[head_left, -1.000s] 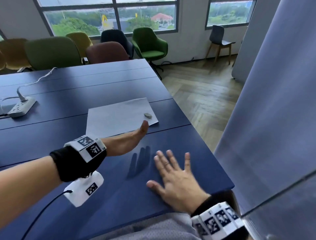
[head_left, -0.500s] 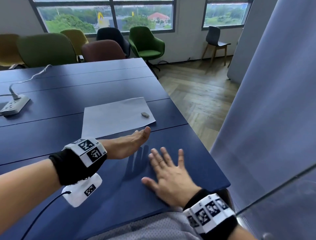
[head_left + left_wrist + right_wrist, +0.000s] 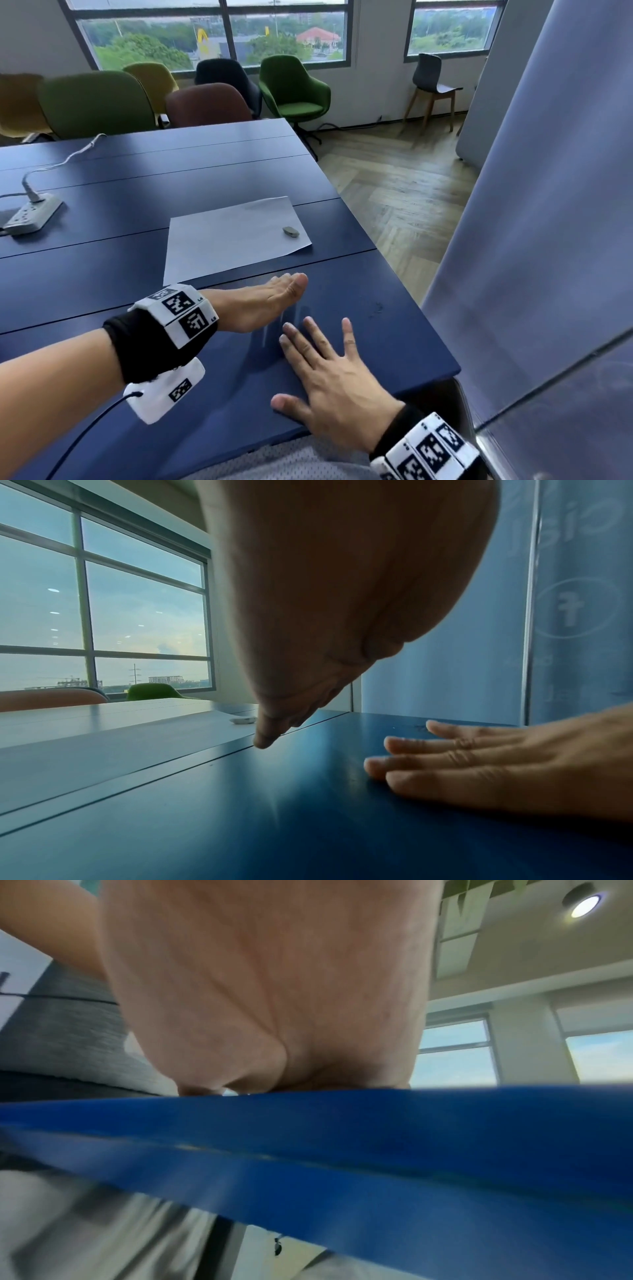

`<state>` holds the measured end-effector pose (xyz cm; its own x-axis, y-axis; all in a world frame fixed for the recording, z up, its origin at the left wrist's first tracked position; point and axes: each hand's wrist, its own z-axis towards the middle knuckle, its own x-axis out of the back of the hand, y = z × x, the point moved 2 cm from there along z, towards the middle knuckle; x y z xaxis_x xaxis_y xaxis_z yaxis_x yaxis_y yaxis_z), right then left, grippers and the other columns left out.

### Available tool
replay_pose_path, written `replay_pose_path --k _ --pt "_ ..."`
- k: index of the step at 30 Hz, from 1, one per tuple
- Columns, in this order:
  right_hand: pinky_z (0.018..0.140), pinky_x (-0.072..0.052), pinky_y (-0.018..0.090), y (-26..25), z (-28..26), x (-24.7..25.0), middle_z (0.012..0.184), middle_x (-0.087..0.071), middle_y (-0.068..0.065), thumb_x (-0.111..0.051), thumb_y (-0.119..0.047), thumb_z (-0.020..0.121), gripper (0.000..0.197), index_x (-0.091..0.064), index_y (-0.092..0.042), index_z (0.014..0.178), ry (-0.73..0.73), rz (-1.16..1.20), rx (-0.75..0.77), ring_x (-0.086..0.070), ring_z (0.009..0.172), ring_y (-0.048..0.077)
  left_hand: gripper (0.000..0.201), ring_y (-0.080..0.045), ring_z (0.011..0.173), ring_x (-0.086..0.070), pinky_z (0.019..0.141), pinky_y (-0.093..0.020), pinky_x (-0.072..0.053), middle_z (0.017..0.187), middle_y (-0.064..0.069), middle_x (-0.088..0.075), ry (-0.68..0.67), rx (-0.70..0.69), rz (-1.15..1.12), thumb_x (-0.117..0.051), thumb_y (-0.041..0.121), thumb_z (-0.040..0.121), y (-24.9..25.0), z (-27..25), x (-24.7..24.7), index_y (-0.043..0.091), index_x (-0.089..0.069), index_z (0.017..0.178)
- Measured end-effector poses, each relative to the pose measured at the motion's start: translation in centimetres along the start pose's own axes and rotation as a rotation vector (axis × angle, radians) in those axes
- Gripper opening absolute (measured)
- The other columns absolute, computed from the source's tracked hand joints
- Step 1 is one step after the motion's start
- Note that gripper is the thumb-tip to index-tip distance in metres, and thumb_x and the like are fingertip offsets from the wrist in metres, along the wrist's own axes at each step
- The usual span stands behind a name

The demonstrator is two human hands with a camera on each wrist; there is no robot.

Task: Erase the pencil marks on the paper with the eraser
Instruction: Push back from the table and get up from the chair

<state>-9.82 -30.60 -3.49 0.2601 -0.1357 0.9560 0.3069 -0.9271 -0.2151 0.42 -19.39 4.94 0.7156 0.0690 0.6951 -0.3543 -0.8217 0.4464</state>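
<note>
A white sheet of paper (image 3: 229, 236) lies on the blue table (image 3: 359, 301), and a small grey eraser (image 3: 290, 231) sits on its right side; the eraser (image 3: 244, 719) also shows far off in the left wrist view. No pencil marks are discernible. My left hand (image 3: 274, 294) hovers edge-on just in front of the paper's near edge, fingers straight, holding nothing. My right hand (image 3: 329, 370) lies flat on the table near its front edge, fingers spread. Neither hand touches the paper or the eraser.
A white power strip (image 3: 32, 214) with its cable sits at the table's left. Several chairs (image 3: 209, 104) stand behind the table. The table's right edge drops to a wooden floor (image 3: 404, 192). A frosted glass partition (image 3: 534, 219) stands close on the right.
My left hand has drawn back a little from the paper's near edge. My right hand has slid slightly toward me along the table. The paper and eraser lie as before.
</note>
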Motion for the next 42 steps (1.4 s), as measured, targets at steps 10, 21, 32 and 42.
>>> replay_pose_path --k 10,21,32,42 --pt "0.108 0.024 0.062 7.5 -1.4 2.4 0.159 0.025 -0.008 0.017 -0.073 0.067 0.102 0.013 -0.018 0.152 0.004 -0.054 -0.292 0.031 0.144 0.016 0.067 -0.002 0.146 0.012 0.105 -0.012 0.008 0.162 0.007 0.012 -0.044 0.084 0.030 0.001 0.051 0.098 1.7 0.2 -1.5 0.016 0.009 0.155" --pt "0.114 0.017 0.061 7.4 -3.8 1.2 0.158 0.023 -0.016 0.005 -0.077 0.075 0.095 0.012 -0.024 0.154 -0.051 -0.050 -0.153 0.031 0.143 0.009 0.097 -0.012 0.147 0.019 0.121 -0.032 0.007 0.162 -0.001 0.019 -0.033 0.043 0.116 0.001 0.070 0.075 1.3 -0.5 -3.6 0.014 0.013 0.154" --pt "0.112 0.022 0.060 6.4 -4.6 1.0 0.158 0.022 -0.016 -0.009 -0.073 0.089 0.083 0.012 -0.025 0.153 -0.051 -0.108 -0.002 0.033 0.142 0.009 0.081 -0.014 0.148 0.018 0.121 -0.032 0.006 0.161 -0.002 0.022 0.058 0.069 0.039 -0.008 0.063 0.095 2.9 -1.2 -5.7 0.014 0.014 0.154" --pt "0.122 -0.002 0.048 13.8 -6.6 4.2 0.162 -0.006 -0.016 -0.011 -0.076 0.084 0.085 -0.016 -0.028 0.154 0.397 0.272 -0.316 -0.002 0.150 0.008 0.093 -0.003 0.148 0.011 0.116 -0.022 0.005 0.164 0.008 0.007 0.360 -0.021 -0.287 -0.013 0.073 0.081 5.2 -1.0 -8.6 0.021 0.001 0.157"
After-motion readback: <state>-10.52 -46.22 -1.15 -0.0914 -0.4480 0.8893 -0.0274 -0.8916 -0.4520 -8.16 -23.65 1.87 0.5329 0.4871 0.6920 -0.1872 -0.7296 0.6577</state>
